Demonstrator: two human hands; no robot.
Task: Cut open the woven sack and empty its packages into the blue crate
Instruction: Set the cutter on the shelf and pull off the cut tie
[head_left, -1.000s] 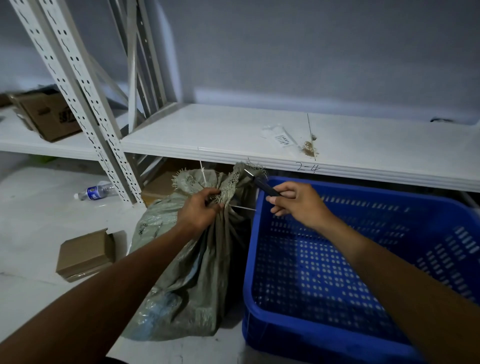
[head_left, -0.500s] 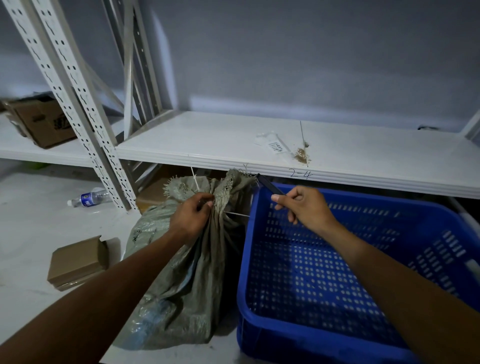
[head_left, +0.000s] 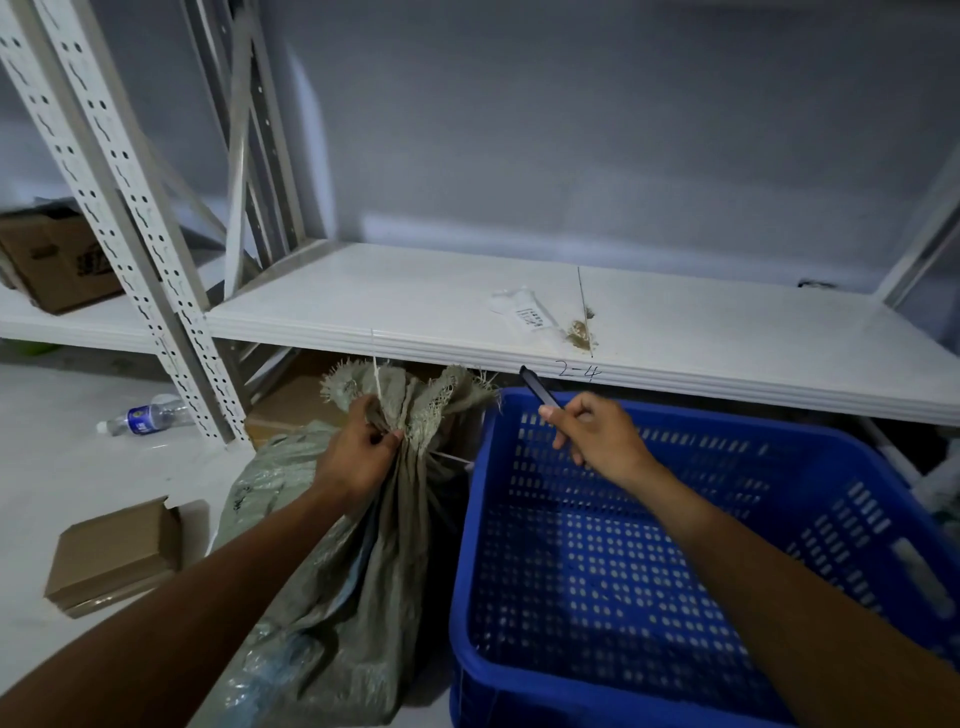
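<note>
A grey-green woven sack (head_left: 358, 597) stands on the floor, its frayed mouth bunched and tied with a white zip tie (head_left: 452, 458). My left hand (head_left: 358, 457) grips the gathered neck just below the fringe. To its right stands the blue perforated crate (head_left: 675, 691), with nothing inside. My right hand (head_left: 597, 441) hovers over the crate's back left corner and pinches a slim dark cutter (head_left: 540, 391), whose tip points up and left, clear of the sack.
A white metal shelf (head_left: 415, 306) runs just behind sack and crate, with a small plastic packet (head_left: 530, 314) on it. A flat cardboard box (head_left: 117, 553) and a water bottle (head_left: 143, 417) lie on the floor at left. Perforated uprights (head_left: 130, 218) stand left of the sack.
My right hand has drawn the cutter away from the sack's neck, up and to the right over the crate. The left hand keeps its grip on the neck.
</note>
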